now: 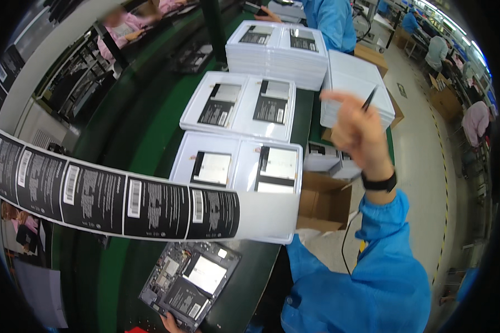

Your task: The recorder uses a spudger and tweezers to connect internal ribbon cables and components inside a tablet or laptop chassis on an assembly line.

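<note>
My right hand [354, 125] is raised at the right, its index finger stretched out to the left. A slim black pointed tool [369, 99] juts from its closed fingers; its exact kind is unclear. At the lower edge, the fingers of my left hand [171, 323] grip the near edge of an opened tablet [190, 283], whose circuit board and battery are bare. Most of that hand is hidden or out of frame. Between the hands, a strip of black labels [156, 208] with barcodes stretches from the left edge, its right end blank and pale.
White plastic trays of flat batteries [244, 105] stand beyond the strip, some stacked high. More white trays [353, 83] sit at the right, above an open cardboard box [323, 202]. A co-worker in blue [333, 22] is at the far end; a green post [213, 30] rises nearby.
</note>
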